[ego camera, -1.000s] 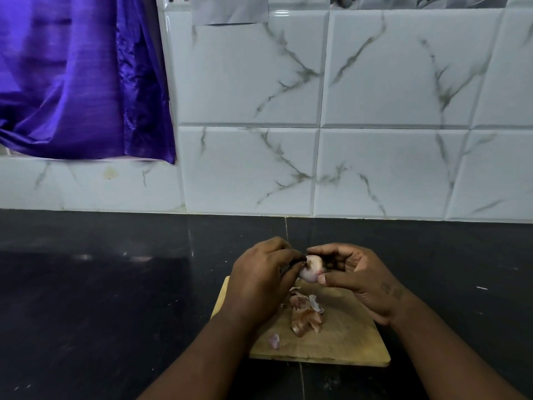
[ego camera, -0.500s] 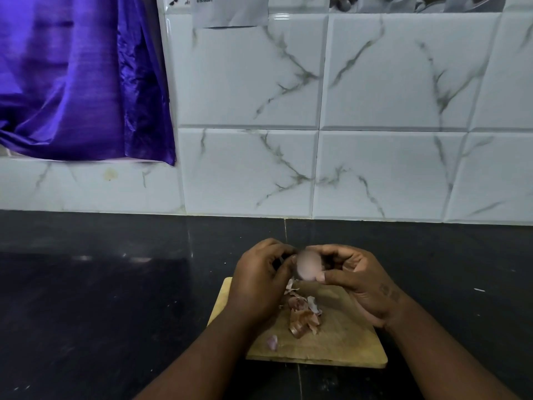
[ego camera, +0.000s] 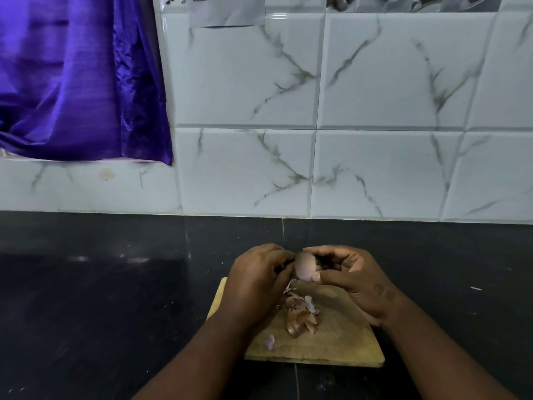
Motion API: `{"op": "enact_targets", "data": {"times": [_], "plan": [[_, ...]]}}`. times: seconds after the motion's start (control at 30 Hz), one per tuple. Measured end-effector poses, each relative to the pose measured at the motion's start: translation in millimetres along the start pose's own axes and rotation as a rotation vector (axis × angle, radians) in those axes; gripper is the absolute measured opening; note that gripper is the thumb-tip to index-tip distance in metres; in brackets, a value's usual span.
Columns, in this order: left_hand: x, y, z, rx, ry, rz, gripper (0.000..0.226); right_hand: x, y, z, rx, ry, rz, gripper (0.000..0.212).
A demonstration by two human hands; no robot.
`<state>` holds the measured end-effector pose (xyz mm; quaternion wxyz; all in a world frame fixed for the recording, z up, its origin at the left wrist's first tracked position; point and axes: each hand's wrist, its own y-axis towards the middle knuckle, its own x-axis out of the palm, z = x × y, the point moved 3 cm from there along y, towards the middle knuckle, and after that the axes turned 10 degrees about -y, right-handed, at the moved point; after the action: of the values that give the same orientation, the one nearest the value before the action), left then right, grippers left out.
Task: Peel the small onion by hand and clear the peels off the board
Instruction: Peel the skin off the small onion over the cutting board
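Where tiled wall [ego camera: 375, 82] meets black counter [ego camera: 101, 298], board [ego camera: 340, 342] lies.

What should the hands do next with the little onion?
Probably pull off the last dark bit of skin. The right hand holds the onion, which looks mostly pale and bare, and the left hand pinches at its side. The peels lie on the cutting board, so clearing comes afterwards.

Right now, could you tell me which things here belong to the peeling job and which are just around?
Job: small onion, held between left hand and right hand; peels; wooden board.
Around: purple cloth; paper on the tiles; black counter.
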<state>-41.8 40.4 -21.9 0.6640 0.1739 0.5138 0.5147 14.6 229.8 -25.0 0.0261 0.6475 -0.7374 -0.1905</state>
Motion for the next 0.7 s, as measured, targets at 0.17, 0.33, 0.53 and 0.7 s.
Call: {"op": "enact_targets", "data": {"times": [0.17, 0.33, 0.53, 0.7], "plan": [[0.3, -0.3, -1.6, 0.004, 0.01, 0.032, 0.019, 3.5, -1.5, -4.5, -0.031, 0.022, -0.002, 0.047], [2.0, 0.4, -0.8, -0.033, -0.114, 0.114, 0.015, 4.5, 0.0, -5.3, -0.066, 0.043, 0.032, 0.047], [0.8, 0.4, -1.4, -0.022, -0.089, 0.099, 0.015, 3.2, -2.1, -7.4, -0.087, 0.009, 0.074, 0.04], [-1.4, 0.6, 4.5, -0.013, -0.02, 0.103, 0.014, 3.8, -0.5, -3.5, -0.089, -0.047, 0.065, 0.041]]}}
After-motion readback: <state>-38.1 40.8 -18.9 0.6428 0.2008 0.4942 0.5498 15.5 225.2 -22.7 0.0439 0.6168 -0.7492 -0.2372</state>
